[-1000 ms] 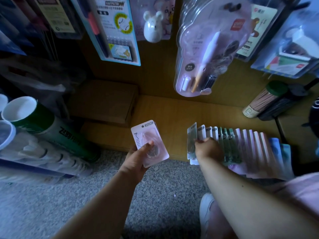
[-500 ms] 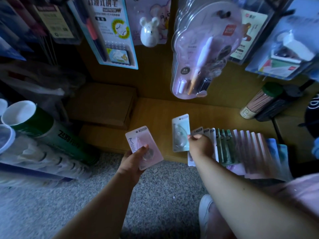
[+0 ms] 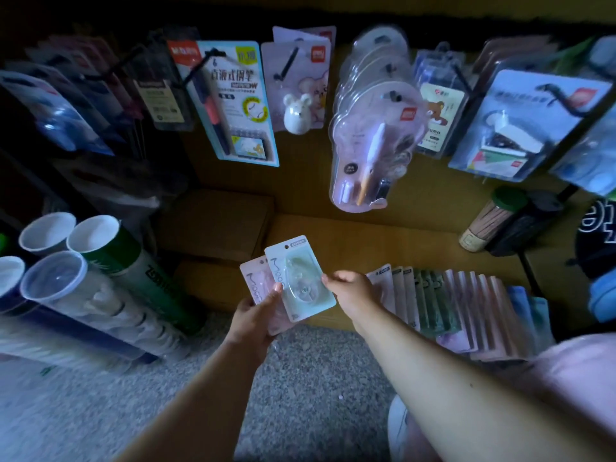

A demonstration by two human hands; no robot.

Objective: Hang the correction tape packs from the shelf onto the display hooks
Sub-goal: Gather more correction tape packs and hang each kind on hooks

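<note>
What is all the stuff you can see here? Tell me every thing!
green pack: one, pale green, on top of the pink pack, both hands on it
pink pack: one, pink, in the left hand, partly under the green pack
row of packs: many, grey, green, pink, blue, upright on the wooden shelf
hanging blister packs: several, clear and pink, on hooks above
mouse toy pack: one, white mouse, hanging
pen pack: one, blue card, hanging
cup stacks: four, white, lying at left
boxes: two, brown, on the shelf
left hand: grips the pink pack
right hand: pinches the green pack
</note>
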